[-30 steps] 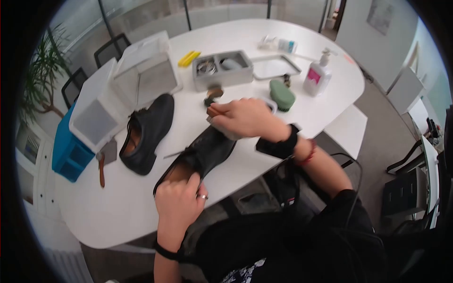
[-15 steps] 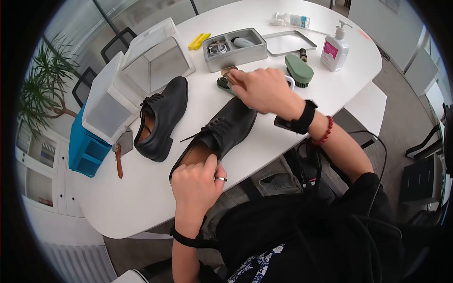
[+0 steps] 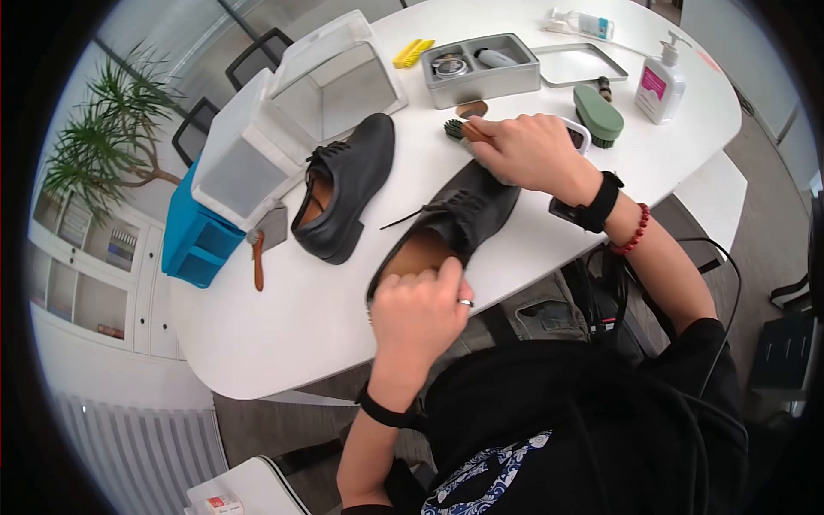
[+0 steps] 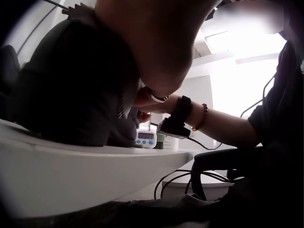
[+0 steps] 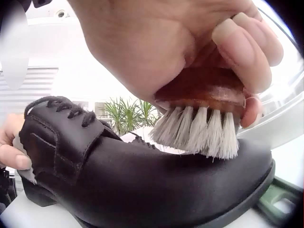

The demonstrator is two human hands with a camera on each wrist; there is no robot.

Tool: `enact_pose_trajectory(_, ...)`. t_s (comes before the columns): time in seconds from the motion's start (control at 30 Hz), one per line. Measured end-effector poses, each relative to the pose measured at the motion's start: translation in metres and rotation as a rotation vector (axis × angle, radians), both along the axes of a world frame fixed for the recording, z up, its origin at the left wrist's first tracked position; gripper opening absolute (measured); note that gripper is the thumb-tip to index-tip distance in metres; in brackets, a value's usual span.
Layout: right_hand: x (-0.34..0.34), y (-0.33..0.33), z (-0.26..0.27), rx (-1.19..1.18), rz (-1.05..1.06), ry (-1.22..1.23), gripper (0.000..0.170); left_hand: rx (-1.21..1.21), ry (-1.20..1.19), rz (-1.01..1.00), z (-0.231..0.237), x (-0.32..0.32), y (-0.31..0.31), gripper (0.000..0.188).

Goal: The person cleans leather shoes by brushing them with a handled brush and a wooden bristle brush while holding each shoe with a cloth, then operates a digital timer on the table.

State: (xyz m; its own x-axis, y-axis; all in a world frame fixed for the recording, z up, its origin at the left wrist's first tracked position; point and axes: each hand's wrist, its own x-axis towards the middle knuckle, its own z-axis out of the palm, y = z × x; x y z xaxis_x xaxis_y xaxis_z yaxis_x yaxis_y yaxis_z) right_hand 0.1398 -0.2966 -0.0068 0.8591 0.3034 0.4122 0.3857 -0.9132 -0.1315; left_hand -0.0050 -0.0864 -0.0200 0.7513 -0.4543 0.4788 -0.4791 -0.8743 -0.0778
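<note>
A black lace-up shoe [image 3: 481,202] rests on the white table, its toe pointing away. My left hand [image 3: 418,313] grips it at the heel, with a grey zigzag-edged cloth [image 4: 124,102] between fingers and leather. My right hand [image 3: 536,153] holds a shoe brush [image 5: 204,88] by its brown wooden back. The brush's pale bristles [image 5: 199,130] meet the top of the toe in the right wrist view. The matching shoe [image 3: 348,189] stands to the left.
Beyond the shoes are a metal tin [image 3: 481,81], a green brush [image 3: 598,112] and a pump bottle [image 3: 661,86]. A white digital timer [image 4: 146,138] stands past the toe. Left are clear-fronted boxes [image 3: 249,142], a blue caddy [image 3: 202,232] and a small wooden-handled brush [image 3: 257,262].
The head view has turned, so everything sits farther right in it. My right hand stays by the toe with the brush, covering slightly less of it; my left keeps its grip at the heel.
</note>
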Motion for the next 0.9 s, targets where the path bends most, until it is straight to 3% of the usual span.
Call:
enact_pose_trajectory(0.13, -0.010, -0.003, 0.015, 0.017, 0.020, 0.058, 0.041, 0.182, -0.094, 0.098, -0.016, -0.018, -0.019, 0.019)
enact_pose_trajectory(0.2, -0.021, -0.001, 0.033, 0.043, 0.054, 0.111, 0.047, 0.390, -0.208, 0.184, -0.027, -0.028, -0.031, 0.019)
enact_pose_trajectory(0.27, -0.035, 0.004, 0.044, 0.158, 0.201, 0.114, 0.030, 0.676, -0.309, 0.303, -0.031, -0.042, -0.050, 0.018)
enact_pose_trajectory(0.33, -0.050, 0.014, 0.046, 0.139, 0.249, 0.024, 0.026, 0.891, -0.388, 0.389, -0.044, -0.048, -0.060, 0.019)
enact_pose_trajectory(0.47, -0.088, 0.034, 0.046, 0.222, 0.413, -0.042, 0.018, 0.921, -0.398, 0.408, -0.049, -0.045, -0.057, 0.017)
enact_pose_trajectory(0.63, -0.125, 0.054, 0.035, 0.226, 0.486, -0.088, 0.028, 0.897, -0.412, 0.407, -0.052, -0.038, -0.054, 0.016)
enact_pose_trajectory(0.7, -0.123, 0.051, 0.037, 0.143, 0.508, 0.008, 0.051, 0.901, -0.425, 0.423, -0.055, -0.038, -0.054, 0.018)
enact_pose_trajectory(0.73, -0.117, 0.049, 0.038, 0.144, 0.507, 0.007, 0.051, 0.903, -0.431, 0.432, -0.056, -0.037, -0.054, 0.018)
enact_pose_trajectory(0.8, -0.093, 0.042, 0.041, 0.162, 0.370, -0.102, 0.027, 0.905, -0.440, 0.457, -0.056, -0.037, -0.053, 0.020)
enact_pose_trajectory(0.9, -0.058, 0.028, 0.033, 0.202, 0.291, -0.090, 0.021, 0.914, -0.442, 0.451, -0.056, -0.032, -0.049, 0.019)
